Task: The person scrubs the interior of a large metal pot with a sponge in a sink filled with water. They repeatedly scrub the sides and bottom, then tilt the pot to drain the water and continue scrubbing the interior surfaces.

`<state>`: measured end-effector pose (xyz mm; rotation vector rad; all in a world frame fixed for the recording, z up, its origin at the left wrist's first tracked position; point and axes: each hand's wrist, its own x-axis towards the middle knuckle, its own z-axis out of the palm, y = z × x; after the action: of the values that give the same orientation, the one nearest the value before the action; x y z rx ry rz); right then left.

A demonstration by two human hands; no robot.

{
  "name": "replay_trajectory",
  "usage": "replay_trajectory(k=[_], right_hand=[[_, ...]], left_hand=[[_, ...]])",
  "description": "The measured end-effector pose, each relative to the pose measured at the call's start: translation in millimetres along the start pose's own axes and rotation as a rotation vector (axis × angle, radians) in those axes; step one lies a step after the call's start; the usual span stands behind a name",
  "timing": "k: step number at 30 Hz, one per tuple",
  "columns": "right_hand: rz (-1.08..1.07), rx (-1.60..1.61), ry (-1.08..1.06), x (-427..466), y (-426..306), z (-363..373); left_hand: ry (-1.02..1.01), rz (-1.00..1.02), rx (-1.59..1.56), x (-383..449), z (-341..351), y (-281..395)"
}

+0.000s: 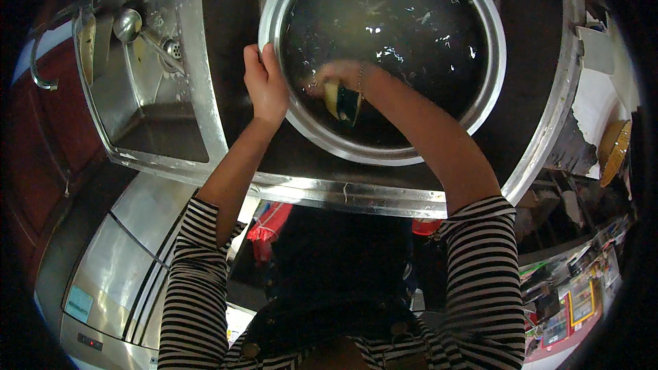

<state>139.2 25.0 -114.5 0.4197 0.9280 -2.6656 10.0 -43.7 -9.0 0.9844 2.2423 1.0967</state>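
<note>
A large round metal basin (383, 158) holds dark, rippling water and stands in the right-hand sink compartment. My left hand (267, 85) grips the basin's left rim, with the thumb over the edge. Inside the basin, near its lower left, my right hand (342, 73) is bent down into the water and slightly blurred. It holds a yellow and dark green scouring sponge (343, 103). A thin bracelet circles that wrist. Part of the right hand's fingers is hard to make out under the water.
The smaller left sink compartment (159, 123) contains a metal ladle (127, 25) near the drain (175, 49). The sink's metal front edge (344, 192) runs before my body. A stainless-steel appliance (118, 226) stands lower left. A yellow-brown round object (614, 154) is at far right.
</note>
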Motion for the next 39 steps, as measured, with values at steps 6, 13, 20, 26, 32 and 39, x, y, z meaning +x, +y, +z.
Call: replay_trajectory(k=[6,13,20,26,32,39], right_hand=[[0.165,0.071,0.068,20.6,-5.8,-10.7],[0.169,0.266,-0.071,6.2,14.7,-8.5],[0.041,0.305,0.011,1.1,9.2,-6.2],[0.192,0.272,0.105,21.6,2.6,-8.8],[0.116,0.215,-0.052,23.7,16.9,-11.5],[0.224,0.305,-0.061,23.4,34.7,-17.7]], left_hand=[[0.007,0.011,-0.001,0.4,0.4,-4.0],[-0.003,-0.028,0.052,-0.5,-1.8,4.2],[-0.049,-0.092,0.014,-1.3,-1.3,3.9],[0.012,-0.002,0.061,0.2,-0.9,-1.2],[0.004,-0.021,0.054,0.7,-0.5,-0.3],[0.003,-0.004,0.057,0.3,-1.3,2.4]])
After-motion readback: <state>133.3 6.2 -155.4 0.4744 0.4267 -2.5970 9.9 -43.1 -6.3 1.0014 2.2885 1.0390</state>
